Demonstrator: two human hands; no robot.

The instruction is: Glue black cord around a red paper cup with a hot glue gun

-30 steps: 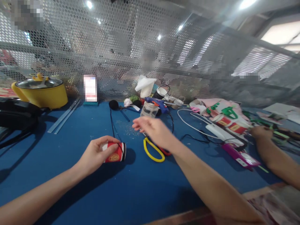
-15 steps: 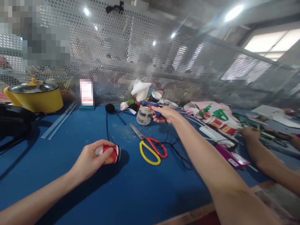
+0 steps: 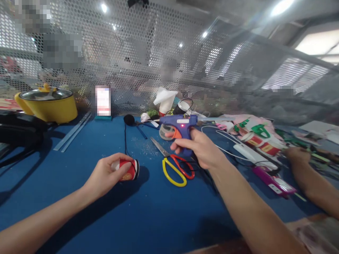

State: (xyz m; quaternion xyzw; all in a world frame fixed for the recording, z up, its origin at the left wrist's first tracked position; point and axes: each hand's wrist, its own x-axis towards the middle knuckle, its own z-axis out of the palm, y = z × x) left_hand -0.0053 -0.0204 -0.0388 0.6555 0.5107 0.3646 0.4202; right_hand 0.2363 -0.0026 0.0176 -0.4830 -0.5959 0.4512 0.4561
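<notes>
My left hand [image 3: 109, 173] is closed round a red and white paper cup [image 3: 129, 171], tilted on its side with its dark-edged end to the right. A black cord [image 3: 125, 139] runs from a black yarn ball [image 3: 129, 120] down to the cup. In my right hand [image 3: 200, 146] is a blue hot glue gun [image 3: 182, 121] with an orange trigger and a lit red light, its nozzle pointing left. Behind the gun stands a clear jar [image 3: 165, 133], partly hidden. Scissors [image 3: 174, 171] with one yellow and one red handle lie below the gun, blades spread a little.
At the left stand a yellow pot [image 3: 50, 107] and a black object [image 3: 21, 130]. Two clear strips [image 3: 71, 134] and a phone [image 3: 103, 101] are farther back. On the right are a purple device [image 3: 274, 181], red and white cups [image 3: 268, 146] and another person's arm [image 3: 315, 180].
My right hand has lifted the glue gun up from the jar and brought it nearer, its side now in full view. My left hand still holds the cup. The view has shifted slightly.
</notes>
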